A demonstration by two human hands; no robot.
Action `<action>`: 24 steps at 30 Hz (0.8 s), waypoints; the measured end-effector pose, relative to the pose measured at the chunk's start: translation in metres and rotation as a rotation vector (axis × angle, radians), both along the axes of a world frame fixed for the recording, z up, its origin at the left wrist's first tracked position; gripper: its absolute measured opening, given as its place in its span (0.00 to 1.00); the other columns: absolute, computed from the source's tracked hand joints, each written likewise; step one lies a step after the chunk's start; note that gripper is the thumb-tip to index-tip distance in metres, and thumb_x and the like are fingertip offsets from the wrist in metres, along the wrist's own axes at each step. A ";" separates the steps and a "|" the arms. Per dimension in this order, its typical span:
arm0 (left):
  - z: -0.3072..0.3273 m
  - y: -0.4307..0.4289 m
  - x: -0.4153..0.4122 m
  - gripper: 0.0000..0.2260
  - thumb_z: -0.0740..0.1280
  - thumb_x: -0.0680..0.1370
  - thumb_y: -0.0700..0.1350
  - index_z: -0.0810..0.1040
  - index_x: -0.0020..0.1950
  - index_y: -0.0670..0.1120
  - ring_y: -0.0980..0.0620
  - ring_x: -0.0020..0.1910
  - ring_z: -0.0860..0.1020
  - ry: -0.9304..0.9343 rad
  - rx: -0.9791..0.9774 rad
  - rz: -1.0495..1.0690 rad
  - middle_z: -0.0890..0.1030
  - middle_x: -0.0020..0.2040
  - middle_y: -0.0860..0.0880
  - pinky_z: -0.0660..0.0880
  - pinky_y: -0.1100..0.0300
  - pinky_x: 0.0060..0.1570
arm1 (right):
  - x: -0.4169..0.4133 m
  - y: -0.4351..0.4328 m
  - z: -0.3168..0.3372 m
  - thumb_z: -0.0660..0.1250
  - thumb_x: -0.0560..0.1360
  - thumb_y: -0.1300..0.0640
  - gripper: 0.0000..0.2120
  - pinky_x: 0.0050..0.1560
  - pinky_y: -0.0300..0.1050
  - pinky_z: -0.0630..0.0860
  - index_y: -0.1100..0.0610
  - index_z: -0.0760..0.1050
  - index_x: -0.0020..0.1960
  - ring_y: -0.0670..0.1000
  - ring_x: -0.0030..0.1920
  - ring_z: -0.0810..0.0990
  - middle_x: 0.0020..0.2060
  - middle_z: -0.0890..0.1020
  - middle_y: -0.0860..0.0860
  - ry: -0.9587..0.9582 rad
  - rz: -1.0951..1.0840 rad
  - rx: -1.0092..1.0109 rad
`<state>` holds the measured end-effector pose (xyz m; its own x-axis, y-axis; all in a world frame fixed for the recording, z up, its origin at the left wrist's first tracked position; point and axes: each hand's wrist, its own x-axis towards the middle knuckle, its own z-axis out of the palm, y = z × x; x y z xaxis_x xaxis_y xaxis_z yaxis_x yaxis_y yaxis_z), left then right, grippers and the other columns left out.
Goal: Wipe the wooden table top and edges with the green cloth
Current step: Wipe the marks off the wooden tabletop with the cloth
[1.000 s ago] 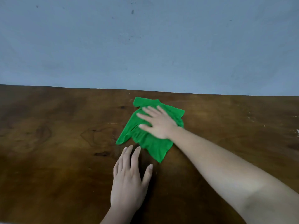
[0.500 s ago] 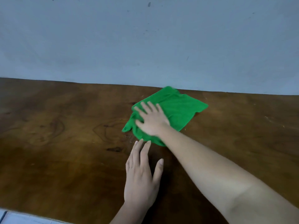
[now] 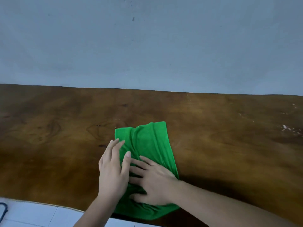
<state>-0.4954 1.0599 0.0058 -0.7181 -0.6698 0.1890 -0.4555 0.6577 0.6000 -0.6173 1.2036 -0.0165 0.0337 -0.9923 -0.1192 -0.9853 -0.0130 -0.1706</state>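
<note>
Wooden table, green cloth dragged nearer, left hand and right hand now flat on it

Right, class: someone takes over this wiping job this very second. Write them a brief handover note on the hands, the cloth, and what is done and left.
Left hand: flat, open, on the cloth's left edge.
Right hand: flat, fingers spread, pressing the cloth near the table's front edge.
Cloth: spread and wrinkled on the table, its near end at the front edge.
Done: cannot tell how much is wiped.
Left: pale specks at far right; the edges.
</note>
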 end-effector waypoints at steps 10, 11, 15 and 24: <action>0.007 0.097 -0.033 0.25 0.57 0.87 0.64 0.67 0.83 0.58 0.52 0.86 0.59 -0.111 0.012 -0.185 0.63 0.86 0.57 0.55 0.48 0.83 | -0.085 0.189 0.009 0.35 0.83 0.21 0.35 0.89 0.57 0.40 0.30 0.38 0.87 0.46 0.88 0.32 0.89 0.37 0.41 -0.002 -0.734 0.036; 0.006 0.106 -0.033 0.26 0.57 0.87 0.65 0.66 0.84 0.59 0.52 0.86 0.59 -0.128 0.013 -0.191 0.62 0.86 0.58 0.55 0.49 0.82 | -0.096 0.210 0.008 0.33 0.82 0.21 0.35 0.90 0.57 0.40 0.30 0.38 0.87 0.47 0.88 0.32 0.89 0.36 0.41 0.010 -0.799 0.031; 0.001 0.135 -0.027 0.30 0.54 0.84 0.69 0.64 0.85 0.60 0.52 0.87 0.58 -0.197 -0.011 -0.245 0.60 0.87 0.57 0.54 0.48 0.84 | -0.126 0.281 0.004 0.30 0.80 0.20 0.39 0.89 0.56 0.41 0.31 0.37 0.88 0.48 0.89 0.35 0.89 0.38 0.43 0.030 -1.050 0.019; -0.024 0.144 0.001 0.29 0.52 0.88 0.67 0.62 0.87 0.58 0.53 0.89 0.52 -0.223 -0.092 -0.237 0.59 0.88 0.55 0.51 0.50 0.85 | -0.036 0.235 0.005 0.28 0.83 0.27 0.37 0.88 0.64 0.38 0.41 0.29 0.88 0.57 0.88 0.30 0.88 0.32 0.51 0.055 -1.014 0.068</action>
<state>-0.4940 1.2042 -0.0180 -0.8822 -0.4667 0.0620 -0.3967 0.8079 0.4358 -0.6537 1.4390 -0.0116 -0.8269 -0.5413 -0.1526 -0.5332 0.8408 -0.0935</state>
